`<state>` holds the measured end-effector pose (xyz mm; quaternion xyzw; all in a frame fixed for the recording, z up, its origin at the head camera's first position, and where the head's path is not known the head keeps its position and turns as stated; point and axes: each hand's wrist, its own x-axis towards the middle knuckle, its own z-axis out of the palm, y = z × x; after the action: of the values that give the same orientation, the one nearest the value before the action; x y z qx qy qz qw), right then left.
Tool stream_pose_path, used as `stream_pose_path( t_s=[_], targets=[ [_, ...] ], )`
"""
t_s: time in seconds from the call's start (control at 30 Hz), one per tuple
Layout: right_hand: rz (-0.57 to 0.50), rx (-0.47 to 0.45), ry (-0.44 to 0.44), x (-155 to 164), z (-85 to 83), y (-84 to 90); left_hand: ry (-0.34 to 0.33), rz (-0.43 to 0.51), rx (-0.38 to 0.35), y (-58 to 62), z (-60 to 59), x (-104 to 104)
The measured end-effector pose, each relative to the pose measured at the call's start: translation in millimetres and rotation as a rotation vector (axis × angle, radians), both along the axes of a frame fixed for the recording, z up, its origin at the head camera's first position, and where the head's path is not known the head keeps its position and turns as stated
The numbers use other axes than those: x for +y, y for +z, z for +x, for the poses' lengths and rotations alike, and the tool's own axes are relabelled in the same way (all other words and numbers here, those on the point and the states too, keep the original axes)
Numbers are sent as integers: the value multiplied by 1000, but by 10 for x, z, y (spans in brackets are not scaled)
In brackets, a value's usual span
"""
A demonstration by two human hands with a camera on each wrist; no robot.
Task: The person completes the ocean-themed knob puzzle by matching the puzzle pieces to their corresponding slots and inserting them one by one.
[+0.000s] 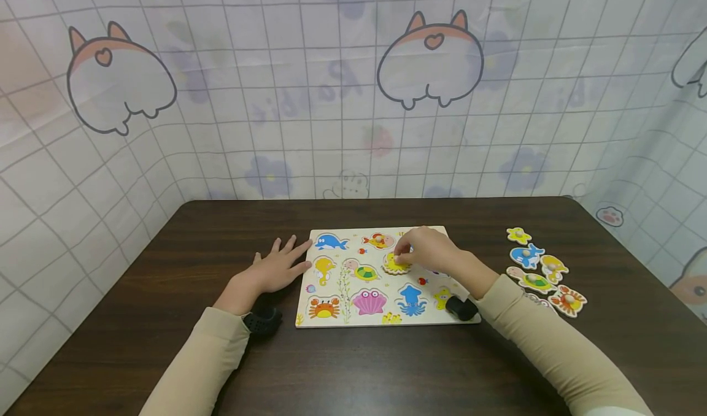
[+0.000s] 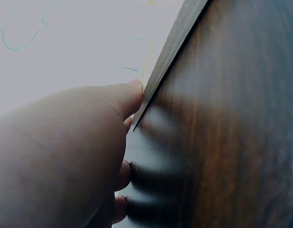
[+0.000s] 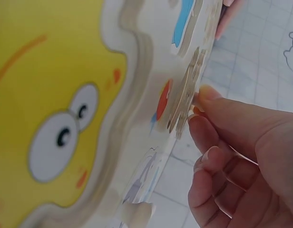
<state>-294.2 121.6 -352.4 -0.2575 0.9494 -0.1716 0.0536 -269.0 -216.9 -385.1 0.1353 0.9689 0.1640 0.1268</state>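
Head view: my right hand (image 1: 428,250) pinches a yellow wooden animal puzzle piece (image 1: 396,264) at frame centre, over the white wooden sea-animal puzzle board (image 1: 353,318). My left hand (image 1: 274,270), fingers spread flat, presses the dark brown wooden table (image 1: 166,342), fingertips touching the board's left edge.

Puzzle board (image 1: 353,318): no words or numbers, only sea-animal pictures.
Loose pieces (image 1: 544,275): no lettering to be read.
Wall cloth (image 1: 309,103): faint, washed-out print behind the grid pattern, too blurred to read.
Wrist views: no readable text.
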Motion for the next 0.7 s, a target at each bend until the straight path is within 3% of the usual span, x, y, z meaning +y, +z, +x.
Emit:
stream_pose_path(
  t_s=[0.7],
  targets=[
    [57, -32, 0, -70, -22, 14, 0, -2, 3, -5, -7, -1]
  ],
)
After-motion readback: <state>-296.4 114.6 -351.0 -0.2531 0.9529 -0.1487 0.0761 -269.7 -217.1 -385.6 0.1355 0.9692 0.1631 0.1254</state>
